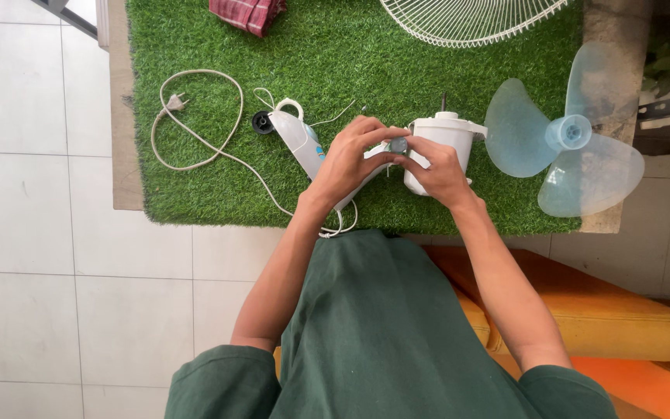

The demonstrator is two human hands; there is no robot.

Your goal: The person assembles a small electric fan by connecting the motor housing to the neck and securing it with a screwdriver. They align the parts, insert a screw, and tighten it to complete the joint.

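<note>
A white fan motor housing (447, 133) with a thin shaft on top lies on the green turf mat (219, 186). A white fan neck piece (298, 136) stretches left from it. My left hand (353, 159) wraps over the neck piece where it meets the housing. My right hand (437, 169) rests against the housing's near side, its fingertips pinching a small round grey knob (399, 144) between both hands. A white power cord (195, 116) with a plug loops to the left.
A pale blue three-blade fan propeller (575, 140) lies at the right. A white wire fan guard (471, 19) sits at the top edge, a red checked cloth (248, 13) top left. A small black cap (262, 122) lies by the neck piece. An orange cushion (606, 310) lies under me.
</note>
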